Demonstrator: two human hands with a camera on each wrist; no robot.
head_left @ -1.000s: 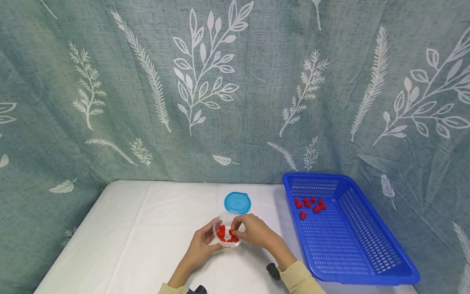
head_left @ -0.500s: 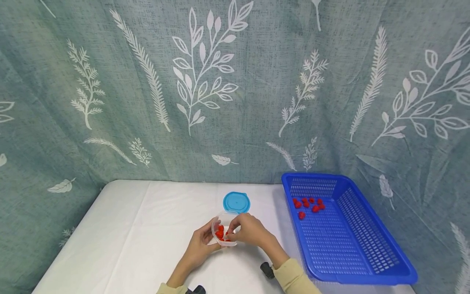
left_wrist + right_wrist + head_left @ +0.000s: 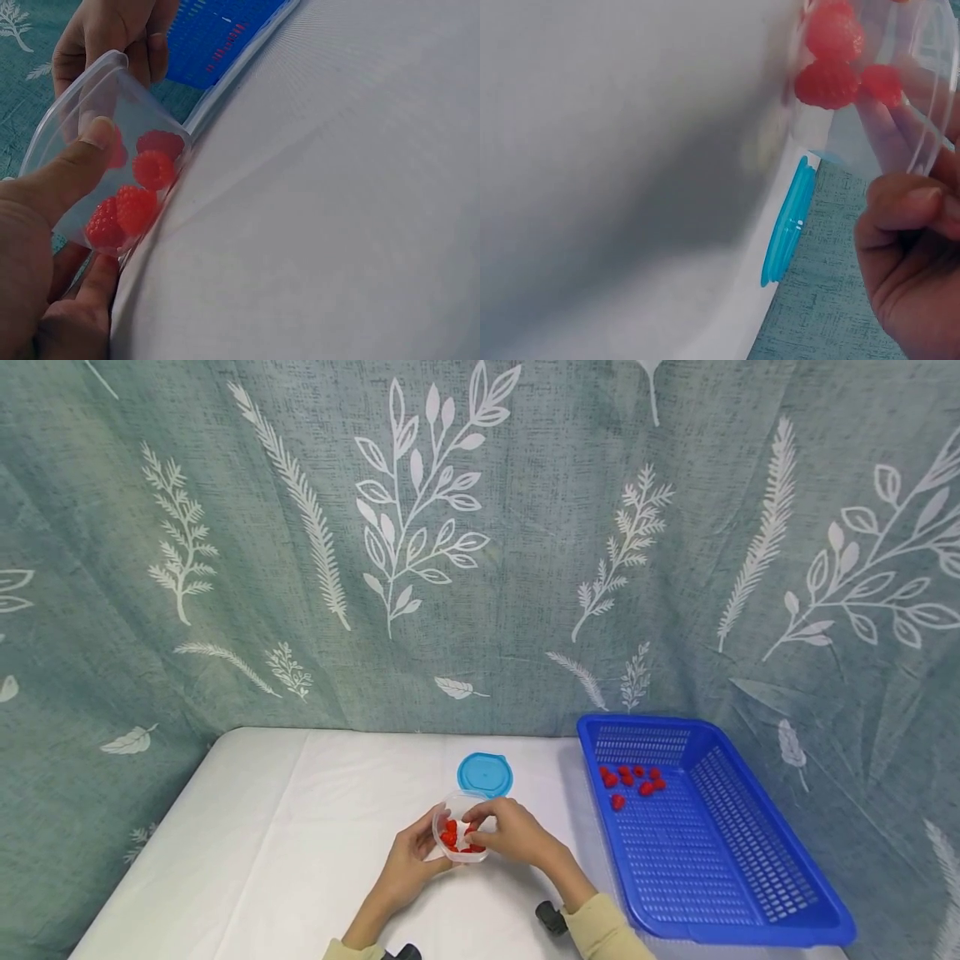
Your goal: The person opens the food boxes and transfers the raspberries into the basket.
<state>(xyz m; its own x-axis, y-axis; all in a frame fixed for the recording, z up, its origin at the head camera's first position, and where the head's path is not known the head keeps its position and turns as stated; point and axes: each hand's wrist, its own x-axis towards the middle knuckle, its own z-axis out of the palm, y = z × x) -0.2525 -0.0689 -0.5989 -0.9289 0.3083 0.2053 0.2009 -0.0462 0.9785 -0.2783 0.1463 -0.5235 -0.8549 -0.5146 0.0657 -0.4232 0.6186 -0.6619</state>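
Note:
My left hand (image 3: 408, 864) grips a clear plastic container (image 3: 161, 112) from its left side, with the thumb on the near wall and fingers behind. Several red raspberries (image 3: 136, 210) lie along its bottom. The right hand (image 3: 517, 833) reaches over the rim, its thumb and fingers inside. At those fingertips is one raspberry (image 3: 881, 84), seen through the wall in the right wrist view; the fingers appear to pinch it. Just behind the container, a round blue lid (image 3: 485, 774) lies flat on the table.
To the right stands a blue perforated basket (image 3: 720, 860), with several more raspberries (image 3: 646, 788) near its far left corner. A white cloth covers the table (image 3: 300, 843). Behind it hangs a green leaf-patterned curtain (image 3: 510, 593).
The right hand's fingers dipped lower and leftward in the container, then rose slightly with a raspberry showing between them. My left hand keeps its hold on the container, nearly unmoved.

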